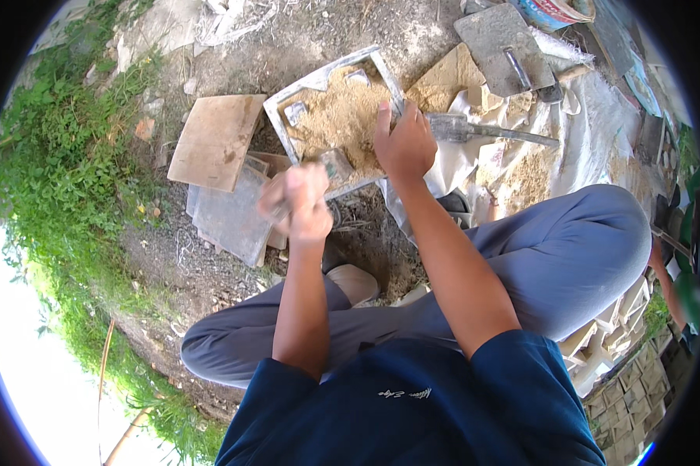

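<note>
A square grey frame (pixel 276 118) lies on the ground ahead of me, filled with loose tan sand (pixel 338 116). Small grey pieces sit in its corners, one of them a squarish block (pixel 336 165) at the near side. My right hand (pixel 408 147) grips the frame's right edge, thumb on the inside and fingers on the outside. Close to the near left corner is my left hand (pixel 303 206), smeared by motion. Whether its fingers hold anything is unclear.
Left of the frame lie a brown square tile (pixel 215 141) and stacked grey tiles (pixel 233 210). At right are a trowel (pixel 490 130), a plastering float (pixel 507 54), cardboard (pixel 447 81) and white sacking (pixel 591 155). A bucket (pixel 552 12) stands far right; a person's arm (pixel 665 283) shows at the right rim.
</note>
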The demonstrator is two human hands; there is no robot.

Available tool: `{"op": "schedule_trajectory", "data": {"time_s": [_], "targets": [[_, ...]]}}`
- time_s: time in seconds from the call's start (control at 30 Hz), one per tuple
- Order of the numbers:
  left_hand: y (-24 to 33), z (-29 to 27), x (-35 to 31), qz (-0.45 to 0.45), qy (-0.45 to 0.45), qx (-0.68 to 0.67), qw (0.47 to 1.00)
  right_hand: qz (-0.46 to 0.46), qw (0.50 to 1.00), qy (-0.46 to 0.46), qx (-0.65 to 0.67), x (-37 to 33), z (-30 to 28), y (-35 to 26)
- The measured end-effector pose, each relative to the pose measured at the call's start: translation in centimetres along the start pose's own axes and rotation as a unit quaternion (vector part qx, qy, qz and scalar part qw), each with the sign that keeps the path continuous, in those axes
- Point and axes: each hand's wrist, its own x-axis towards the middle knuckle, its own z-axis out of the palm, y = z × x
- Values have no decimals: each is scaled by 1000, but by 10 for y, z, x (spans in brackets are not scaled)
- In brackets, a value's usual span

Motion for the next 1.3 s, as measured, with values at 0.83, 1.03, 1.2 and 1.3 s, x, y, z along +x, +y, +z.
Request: {"op": "schedule_trajectory", "data": {"time_s": [0.83, 1.03, 1.2, 1.3], "targets": [[-27, -16, 19, 132, -3, 221, 966, -3, 999, 33, -9, 1, 9, 14], [-1, -8, 11, -14, 2, -63, 998, -3, 1000, 6, -2, -5, 1, 0], [23, -14, 29, 54, 5, -120, 991, 8, 1000, -6, 5, -4, 6, 5], [56, -2, 58, 67, 6, -191, 979, 5, 1000, 10, -2, 2, 1, 7]]}}
